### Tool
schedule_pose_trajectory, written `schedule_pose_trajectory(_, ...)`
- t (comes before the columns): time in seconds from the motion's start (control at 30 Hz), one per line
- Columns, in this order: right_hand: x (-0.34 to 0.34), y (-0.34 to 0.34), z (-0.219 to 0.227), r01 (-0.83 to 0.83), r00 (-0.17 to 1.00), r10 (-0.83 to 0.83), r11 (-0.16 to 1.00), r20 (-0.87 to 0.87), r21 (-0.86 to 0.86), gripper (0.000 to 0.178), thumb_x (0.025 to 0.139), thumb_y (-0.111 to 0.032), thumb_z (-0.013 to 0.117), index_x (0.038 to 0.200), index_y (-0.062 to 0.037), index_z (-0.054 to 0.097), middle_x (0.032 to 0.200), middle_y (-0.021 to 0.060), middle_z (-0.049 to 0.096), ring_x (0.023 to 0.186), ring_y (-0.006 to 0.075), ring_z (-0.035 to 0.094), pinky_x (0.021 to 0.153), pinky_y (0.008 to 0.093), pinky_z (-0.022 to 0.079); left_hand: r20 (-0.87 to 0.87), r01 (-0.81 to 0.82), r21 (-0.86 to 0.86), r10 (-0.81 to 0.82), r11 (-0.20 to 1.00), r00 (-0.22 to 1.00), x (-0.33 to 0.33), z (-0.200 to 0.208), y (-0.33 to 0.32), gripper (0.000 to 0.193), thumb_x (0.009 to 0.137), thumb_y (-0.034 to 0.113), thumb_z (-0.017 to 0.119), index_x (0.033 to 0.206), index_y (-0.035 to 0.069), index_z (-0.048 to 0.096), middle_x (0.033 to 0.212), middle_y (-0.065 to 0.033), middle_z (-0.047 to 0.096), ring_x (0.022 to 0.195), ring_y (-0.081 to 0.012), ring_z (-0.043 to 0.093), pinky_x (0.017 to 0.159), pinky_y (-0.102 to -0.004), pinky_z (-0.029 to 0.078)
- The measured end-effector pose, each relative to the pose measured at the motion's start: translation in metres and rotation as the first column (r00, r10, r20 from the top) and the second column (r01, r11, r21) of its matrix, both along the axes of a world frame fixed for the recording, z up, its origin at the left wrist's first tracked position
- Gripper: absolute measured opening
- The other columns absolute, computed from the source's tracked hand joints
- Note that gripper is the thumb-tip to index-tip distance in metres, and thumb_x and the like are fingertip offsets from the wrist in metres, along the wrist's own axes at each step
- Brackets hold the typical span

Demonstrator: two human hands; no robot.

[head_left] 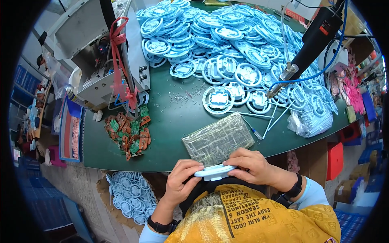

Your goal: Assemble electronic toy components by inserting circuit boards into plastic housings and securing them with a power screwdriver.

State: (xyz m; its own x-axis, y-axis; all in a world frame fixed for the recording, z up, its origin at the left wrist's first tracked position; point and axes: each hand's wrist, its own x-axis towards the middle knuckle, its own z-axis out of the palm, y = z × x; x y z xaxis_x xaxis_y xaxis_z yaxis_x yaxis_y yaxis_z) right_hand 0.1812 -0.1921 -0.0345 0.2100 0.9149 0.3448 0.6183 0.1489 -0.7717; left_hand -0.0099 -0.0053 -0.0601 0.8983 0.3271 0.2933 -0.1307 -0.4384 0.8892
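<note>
Between my two hands, close to my body at the table's front edge, I hold a light-blue round plastic part (214, 172), tilted so that its rim faces up. My left hand (181, 178) grips its left end with thumb and fingers. At the other end my right hand (250, 167) pinches the rim. Just beyond lies a flat block wrapped in clear tape (218, 139), with a thin screwdriver (255, 131) beside its right corner. Several similar light-blue wheel-shaped parts (219, 99) lie past the block.
A large heap of light-blue parts (227, 32) covers the table's far side. Brown and green circuit boards (129, 133) are piled left, near a grey machine (97, 81). A black powered driver (316, 42) hangs at right, above white sticks (320, 121). Below left stands a box of blue parts (131, 194).
</note>
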Motion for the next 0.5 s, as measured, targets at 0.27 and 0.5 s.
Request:
schedule_pose_trajectory(0.27,-0.010,0.013,0.001,-0.045,0.993,0.048,0.998,0.106,-0.037,0.021,0.085,-0.014,0.074,0.101,-0.0034,0.066,0.087,0.0071,0.061,0.069,0.0239,0.064,0.056,0.0330,0.051,0.028,0.151,0.016,-0.151,0.988,0.988,0.021,0.004,-0.006,0.035,0.078,0.011,0.078,0.111,0.002,0.068,0.109,-0.0104,0.067,0.102,-0.0286,0.062,0.089,-0.0387,0.049)
schedule_pose_trajectory(0.5,-0.012,0.024,0.000,-0.025,0.992,0.031,0.998,0.126,-0.049,0.017,0.084,-0.013,0.073,0.095,-0.0051,0.062,0.081,0.0077,0.053,0.062,0.0260,0.060,0.051,0.0360,0.048,0.054,0.074,-0.097,-0.069,0.992,0.996,0.025,-0.002,-0.007,0.021,0.080,0.001,0.073,0.101,-0.001,0.070,0.099,-0.0114,0.069,0.094,-0.0258,0.064,0.083,-0.0350,0.051)
